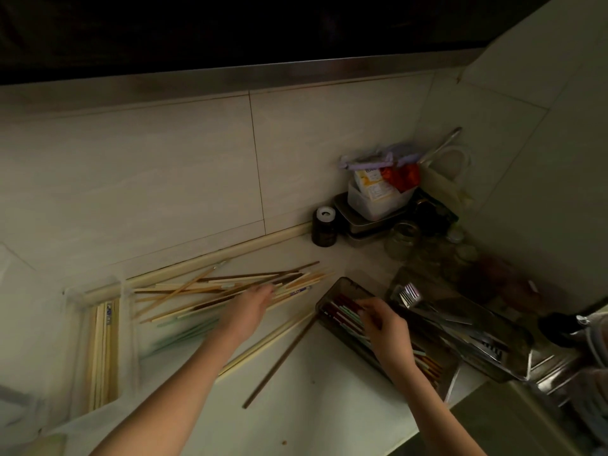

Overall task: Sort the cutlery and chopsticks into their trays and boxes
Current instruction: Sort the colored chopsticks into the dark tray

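Note:
A loose pile of wooden chopsticks (210, 287) lies on the white counter by the wall. My left hand (250, 307) rests on the pile, its fingers reaching among the sticks; whether it grips one is unclear. My right hand (383, 319) is over a dark plastic box (345, 284) that holds several coloured chopsticks (342, 311), fingers curled onto them. A clear tray (102, 350) at the left holds pale chopsticks. A second dark tray (513, 340) at the right holds forks (409, 294) and other metal cutlery. Two long pale chopsticks and a dark one (279, 357) lie between my arms.
In the corner stand a dark jar (324, 227), a metal tin with a plastic tub of packets (378, 195), and glass jars (401, 238). A metal rack (559, 366) is at the right edge. The counter's front edge runs along the lower right.

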`<action>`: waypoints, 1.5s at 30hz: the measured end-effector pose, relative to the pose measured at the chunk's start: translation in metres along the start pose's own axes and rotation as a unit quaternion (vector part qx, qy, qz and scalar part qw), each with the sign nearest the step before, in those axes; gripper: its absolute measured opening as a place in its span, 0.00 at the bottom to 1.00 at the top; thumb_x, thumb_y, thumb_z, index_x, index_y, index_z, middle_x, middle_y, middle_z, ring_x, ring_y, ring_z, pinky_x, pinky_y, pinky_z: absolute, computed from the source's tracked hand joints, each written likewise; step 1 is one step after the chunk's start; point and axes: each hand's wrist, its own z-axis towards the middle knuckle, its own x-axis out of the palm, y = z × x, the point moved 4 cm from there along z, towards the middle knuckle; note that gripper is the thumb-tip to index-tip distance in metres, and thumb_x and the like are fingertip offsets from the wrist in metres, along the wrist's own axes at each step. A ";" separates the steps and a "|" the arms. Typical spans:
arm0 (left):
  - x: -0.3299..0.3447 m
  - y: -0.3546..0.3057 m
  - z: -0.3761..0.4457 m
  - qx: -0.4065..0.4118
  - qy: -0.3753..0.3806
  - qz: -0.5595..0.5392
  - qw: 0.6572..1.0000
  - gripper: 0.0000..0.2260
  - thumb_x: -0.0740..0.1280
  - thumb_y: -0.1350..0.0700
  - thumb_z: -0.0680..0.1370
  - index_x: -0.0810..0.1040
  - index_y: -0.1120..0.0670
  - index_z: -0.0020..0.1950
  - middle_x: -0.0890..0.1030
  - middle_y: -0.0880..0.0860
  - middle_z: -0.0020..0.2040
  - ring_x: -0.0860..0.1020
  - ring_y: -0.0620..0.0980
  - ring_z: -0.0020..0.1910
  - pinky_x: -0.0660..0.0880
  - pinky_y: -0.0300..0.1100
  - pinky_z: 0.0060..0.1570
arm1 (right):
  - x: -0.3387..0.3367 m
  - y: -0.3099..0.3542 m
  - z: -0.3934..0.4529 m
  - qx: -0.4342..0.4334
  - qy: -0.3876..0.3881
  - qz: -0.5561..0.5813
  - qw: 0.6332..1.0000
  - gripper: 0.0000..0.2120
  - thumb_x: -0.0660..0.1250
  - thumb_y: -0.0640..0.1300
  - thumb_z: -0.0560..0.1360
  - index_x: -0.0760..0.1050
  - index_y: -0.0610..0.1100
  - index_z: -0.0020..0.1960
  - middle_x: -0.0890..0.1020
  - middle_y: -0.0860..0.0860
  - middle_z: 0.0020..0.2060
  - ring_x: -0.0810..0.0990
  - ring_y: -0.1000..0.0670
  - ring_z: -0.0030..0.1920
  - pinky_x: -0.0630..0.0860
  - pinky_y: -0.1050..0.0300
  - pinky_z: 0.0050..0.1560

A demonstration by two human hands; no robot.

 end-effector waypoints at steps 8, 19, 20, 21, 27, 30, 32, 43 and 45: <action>0.029 -0.126 0.009 0.178 0.059 0.059 0.981 0.11 0.57 0.47 0.81 0.73 0.53 0.52 0.78 0.52 0.48 0.77 0.53 0.44 0.73 0.48 0.39 | 0.003 0.028 0.003 -0.076 0.030 -0.028 0.996 0.11 0.65 0.40 0.76 0.78 0.52 0.55 0.79 0.60 0.47 0.77 0.65 0.47 0.72 0.74 0.47; 0.036 -0.058 0.011 0.037 0.056 0.199 0.978 0.13 0.55 0.53 0.82 0.73 0.52 0.63 0.75 0.52 0.63 0.75 0.53 0.58 0.70 0.46 0.55 | -0.057 -0.041 -0.028 0.112 -0.080 -0.180 0.974 0.12 0.62 0.41 0.78 0.78 0.48 0.59 0.80 0.49 0.57 0.74 0.48 0.55 0.73 0.55 0.52; 0.035 -0.046 0.006 0.017 0.063 0.224 0.972 0.13 0.54 0.52 0.82 0.73 0.52 0.62 0.75 0.52 0.62 0.75 0.53 0.59 0.69 0.46 0.56 | -0.053 -0.042 -0.030 0.116 -0.058 -0.224 0.966 0.14 0.62 0.42 0.78 0.77 0.50 0.62 0.78 0.50 0.60 0.71 0.45 0.60 0.72 0.51 0.57; 0.033 -0.035 0.002 0.001 0.068 0.241 0.968 0.13 0.53 0.51 0.82 0.72 0.51 0.61 0.76 0.52 0.61 0.75 0.53 0.59 0.68 0.46 0.57 | -0.050 -0.041 -0.032 0.119 -0.047 -0.246 0.961 0.15 0.62 0.44 0.78 0.75 0.51 0.64 0.77 0.51 0.62 0.69 0.44 0.63 0.70 0.49 0.59; 0.026 0.028 -0.034 -0.095 0.104 0.267 0.953 0.14 0.56 0.58 0.79 0.69 0.52 0.64 0.73 0.52 0.63 0.71 0.52 0.62 0.69 0.45 0.58 | -0.032 -0.029 -0.028 0.103 -0.043 -0.241 0.964 0.13 0.62 0.45 0.78 0.76 0.52 0.62 0.77 0.52 0.61 0.70 0.46 0.63 0.70 0.48 0.60; 0.024 0.045 -0.044 -0.131 0.096 0.247 0.955 0.14 0.56 0.57 0.80 0.66 0.53 0.66 0.70 0.54 0.65 0.70 0.53 0.63 0.71 0.45 0.57 | -0.027 -0.023 -0.021 0.090 -0.046 -0.227 0.969 0.12 0.62 0.45 0.78 0.76 0.52 0.60 0.78 0.52 0.60 0.70 0.46 0.62 0.70 0.49 0.59; 0.020 0.050 -0.046 -0.134 0.072 0.237 0.959 0.16 0.57 0.57 0.80 0.65 0.55 0.67 0.70 0.54 0.65 0.70 0.53 0.62 0.70 0.44 0.56 | -0.023 -0.021 -0.018 0.081 -0.046 -0.222 0.971 0.11 0.63 0.45 0.78 0.77 0.52 0.59 0.78 0.52 0.59 0.71 0.46 0.61 0.70 0.49 0.58; 0.008 0.080 -0.045 -0.119 0.041 0.235 0.964 0.11 0.59 0.53 0.80 0.71 0.54 0.61 0.75 0.52 0.59 0.70 0.52 0.61 0.67 0.42 0.59 | -0.009 -0.029 -0.011 0.086 -0.029 -0.208 0.974 0.11 0.63 0.41 0.78 0.77 0.52 0.57 0.79 0.51 0.58 0.72 0.46 0.61 0.70 0.47 0.59; 0.010 0.082 -0.044 -0.127 0.061 0.245 0.959 0.12 0.57 0.52 0.81 0.70 0.55 0.61 0.75 0.53 0.61 0.69 0.52 0.61 0.66 0.43 0.59 | -0.007 -0.031 -0.012 0.092 -0.022 -0.202 0.975 0.11 0.62 0.41 0.78 0.77 0.52 0.57 0.79 0.51 0.59 0.72 0.46 0.62 0.70 0.46 0.60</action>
